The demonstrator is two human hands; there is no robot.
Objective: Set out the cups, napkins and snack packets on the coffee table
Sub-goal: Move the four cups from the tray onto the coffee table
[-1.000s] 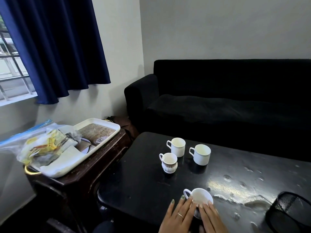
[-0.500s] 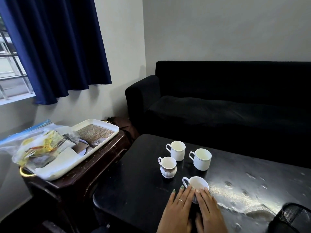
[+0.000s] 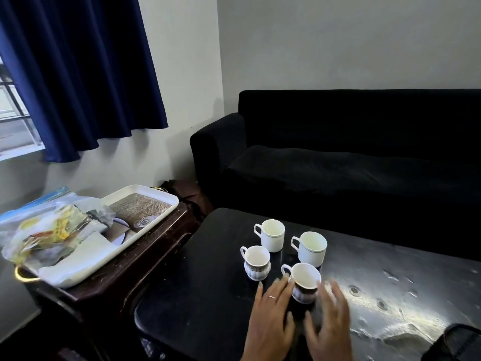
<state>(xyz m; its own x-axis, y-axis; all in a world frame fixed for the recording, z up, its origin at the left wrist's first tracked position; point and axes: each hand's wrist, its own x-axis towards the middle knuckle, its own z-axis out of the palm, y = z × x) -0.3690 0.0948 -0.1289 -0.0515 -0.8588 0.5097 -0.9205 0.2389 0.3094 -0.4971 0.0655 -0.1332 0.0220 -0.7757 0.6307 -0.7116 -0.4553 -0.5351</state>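
Note:
Several white cups stand in a cluster on the black coffee table (image 3: 197,295): a plain cup (image 3: 272,235), a second plain cup (image 3: 311,248), a patterned cup (image 3: 256,261) and a nearer patterned cup (image 3: 304,282). My left hand (image 3: 273,316) lies with straight fingers, its fingertips touching the near cup's left side. My right hand (image 3: 330,319) is spread and blurred just right of that cup, apart from it. A clear bag of snack packets (image 3: 44,230) and white napkins (image 3: 86,251) lie in the white tray (image 3: 156,199).
The tray sits on a dark wooden side table (image 3: 125,277) left of the coffee table. A black sofa (image 3: 338,165) stands behind. A black mesh basket (image 3: 458,345) is at the table's near right corner. A blue curtain (image 3: 78,74) hangs at the window.
Both hands slid the near patterned cup away from me, up beside the other cups. My right hand has now come off the cup and spread to the right.

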